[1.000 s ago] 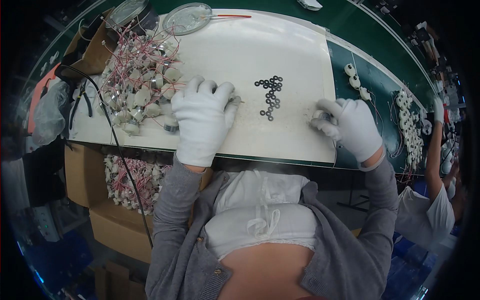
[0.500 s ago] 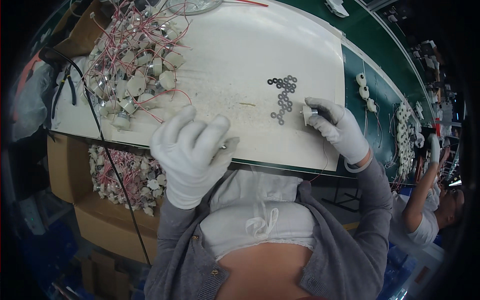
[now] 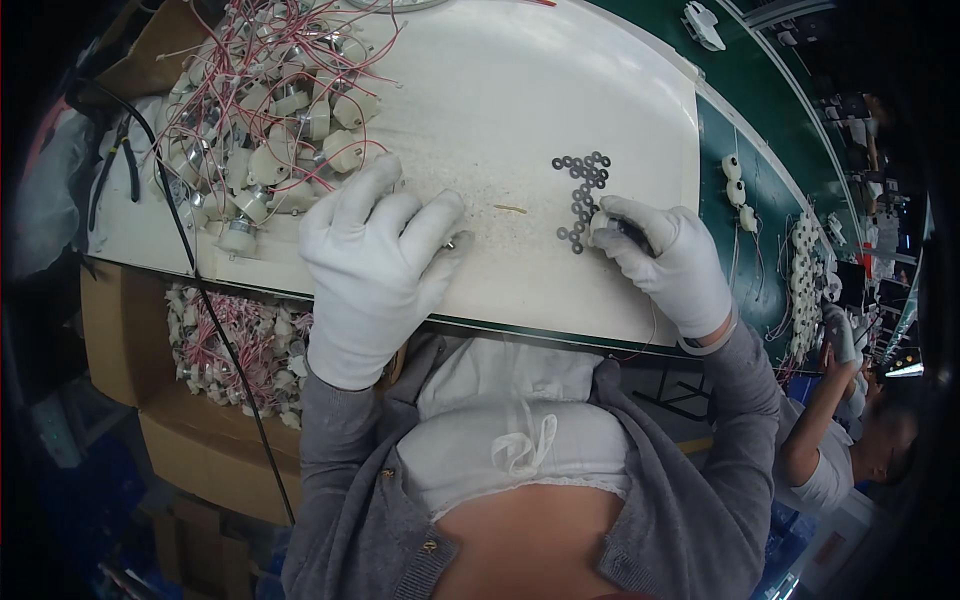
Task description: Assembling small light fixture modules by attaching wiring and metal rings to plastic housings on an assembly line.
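In a white glove, my right hand [image 3: 672, 262] grips a small motor [image 3: 604, 226] with a cream-white end piece, its fingers and thumb round the sides. The motor is held at the right edge of a cluster of dark rings [image 3: 583, 190] lying on the white board, and covers part of the view there. My left hand [image 3: 370, 255], also gloved, is curled in front of the motor pile, its index finger close to the lowest motors. A small shiny metal piece [image 3: 450, 243] shows between its thumb and fingers; the rest of that piece is hidden.
A heap of motors with red and white wires [image 3: 275, 150] covers the board's left. Below stands a carton [image 3: 215, 440] of similar parts. Pliers [image 3: 118, 170], a black cable [image 3: 200, 280] and a thin yellowish strip [image 3: 510, 209] lie about. More motors [image 3: 735, 190] line the green surface; another person is at right.
My right hand has brought the motor left, up against the ring cluster. The left hand has moved slightly forward, nearer the motor heap. The whole view has shifted a little.
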`<move>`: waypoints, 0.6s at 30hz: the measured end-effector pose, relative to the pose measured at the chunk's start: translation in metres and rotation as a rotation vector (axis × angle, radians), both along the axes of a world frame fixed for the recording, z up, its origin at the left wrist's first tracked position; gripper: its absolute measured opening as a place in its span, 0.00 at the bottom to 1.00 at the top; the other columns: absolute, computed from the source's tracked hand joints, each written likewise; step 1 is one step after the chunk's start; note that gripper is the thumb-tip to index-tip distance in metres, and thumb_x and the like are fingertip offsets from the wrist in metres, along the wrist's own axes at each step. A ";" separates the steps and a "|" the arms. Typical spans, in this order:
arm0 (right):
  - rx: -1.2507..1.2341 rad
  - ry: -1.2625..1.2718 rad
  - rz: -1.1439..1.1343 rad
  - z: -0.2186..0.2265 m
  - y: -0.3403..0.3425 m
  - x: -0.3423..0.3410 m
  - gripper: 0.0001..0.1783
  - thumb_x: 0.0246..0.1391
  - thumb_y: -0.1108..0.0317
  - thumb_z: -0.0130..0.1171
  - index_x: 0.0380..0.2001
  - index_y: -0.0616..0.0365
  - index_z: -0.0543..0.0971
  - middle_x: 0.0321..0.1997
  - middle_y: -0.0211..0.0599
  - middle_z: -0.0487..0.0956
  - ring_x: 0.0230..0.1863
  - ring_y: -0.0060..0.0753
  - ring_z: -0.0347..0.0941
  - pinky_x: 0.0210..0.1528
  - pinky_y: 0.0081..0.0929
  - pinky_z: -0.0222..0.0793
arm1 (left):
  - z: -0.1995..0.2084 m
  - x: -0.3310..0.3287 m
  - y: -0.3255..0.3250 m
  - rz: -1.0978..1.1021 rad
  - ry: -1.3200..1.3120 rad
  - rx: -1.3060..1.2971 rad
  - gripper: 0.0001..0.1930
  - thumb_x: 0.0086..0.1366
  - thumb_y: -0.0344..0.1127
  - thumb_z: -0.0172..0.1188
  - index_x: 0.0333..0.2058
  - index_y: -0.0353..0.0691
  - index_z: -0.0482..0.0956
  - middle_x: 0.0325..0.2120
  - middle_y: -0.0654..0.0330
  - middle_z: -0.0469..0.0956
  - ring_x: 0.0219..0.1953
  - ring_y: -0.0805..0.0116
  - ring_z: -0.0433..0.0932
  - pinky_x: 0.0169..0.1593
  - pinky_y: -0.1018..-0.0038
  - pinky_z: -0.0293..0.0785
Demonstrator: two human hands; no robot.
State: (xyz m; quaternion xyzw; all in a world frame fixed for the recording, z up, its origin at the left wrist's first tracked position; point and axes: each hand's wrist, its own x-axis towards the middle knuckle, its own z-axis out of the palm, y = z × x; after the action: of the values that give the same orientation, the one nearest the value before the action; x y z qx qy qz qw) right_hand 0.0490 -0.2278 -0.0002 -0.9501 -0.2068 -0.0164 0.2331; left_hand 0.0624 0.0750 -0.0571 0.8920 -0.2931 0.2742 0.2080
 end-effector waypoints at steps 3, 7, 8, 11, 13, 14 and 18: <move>-0.069 0.005 0.009 0.001 -0.002 -0.001 0.15 0.55 0.62 0.73 0.42 0.58 0.84 0.28 0.41 0.85 0.28 0.45 0.84 0.32 0.36 0.78 | 0.000 -0.003 -0.006 0.025 -0.038 -0.019 0.23 0.48 0.40 0.75 0.45 0.53 0.85 0.34 0.65 0.78 0.53 0.52 0.79 0.47 0.56 0.72; -0.246 0.028 0.099 0.016 -0.007 -0.011 0.13 0.55 0.59 0.72 0.40 0.54 0.83 0.23 0.38 0.82 0.24 0.45 0.82 0.28 0.38 0.74 | -0.004 -0.023 -0.017 0.009 -0.077 -0.063 0.25 0.47 0.45 0.77 0.47 0.56 0.84 0.37 0.67 0.77 0.56 0.54 0.77 0.54 0.56 0.69; -0.245 0.031 0.101 0.019 -0.008 -0.014 0.13 0.55 0.59 0.72 0.40 0.54 0.83 0.23 0.38 0.82 0.24 0.45 0.82 0.28 0.38 0.74 | -0.005 -0.026 -0.020 -0.026 -0.082 -0.088 0.26 0.46 0.47 0.77 0.47 0.57 0.84 0.38 0.68 0.77 0.57 0.54 0.76 0.55 0.56 0.67; -0.366 0.042 0.163 0.026 -0.014 -0.023 0.13 0.56 0.58 0.71 0.39 0.52 0.83 0.20 0.38 0.80 0.23 0.46 0.80 0.27 0.39 0.73 | -0.003 -0.018 -0.031 -0.081 -0.033 -0.076 0.25 0.45 0.45 0.78 0.45 0.55 0.85 0.35 0.66 0.77 0.53 0.54 0.78 0.49 0.56 0.73; -0.431 0.028 0.173 0.028 -0.011 -0.026 0.13 0.55 0.57 0.70 0.39 0.52 0.83 0.20 0.39 0.80 0.22 0.47 0.80 0.27 0.40 0.74 | -0.004 -0.012 -0.034 -0.113 0.004 -0.061 0.24 0.45 0.44 0.78 0.43 0.54 0.85 0.33 0.66 0.77 0.51 0.53 0.79 0.46 0.56 0.75; -0.430 0.029 0.165 0.027 -0.012 -0.027 0.13 0.55 0.57 0.70 0.39 0.52 0.83 0.20 0.39 0.80 0.22 0.47 0.80 0.27 0.40 0.74 | -0.002 -0.011 -0.035 -0.106 0.017 -0.062 0.22 0.45 0.43 0.78 0.42 0.52 0.85 0.33 0.65 0.77 0.50 0.53 0.80 0.45 0.56 0.76; -0.209 0.113 0.013 0.012 -0.019 -0.025 0.11 0.57 0.60 0.68 0.40 0.52 0.84 0.23 0.37 0.82 0.23 0.46 0.80 0.29 0.40 0.74 | -0.002 -0.010 -0.035 -0.111 0.047 -0.085 0.21 0.46 0.40 0.77 0.41 0.49 0.85 0.33 0.64 0.78 0.47 0.53 0.80 0.44 0.57 0.77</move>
State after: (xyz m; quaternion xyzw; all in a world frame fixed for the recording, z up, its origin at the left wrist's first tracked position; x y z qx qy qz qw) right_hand 0.0241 -0.2472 0.0122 -0.9672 -0.2001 0.0605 0.1444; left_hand 0.0526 0.0398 -0.0588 0.8709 -0.3254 0.2534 0.2674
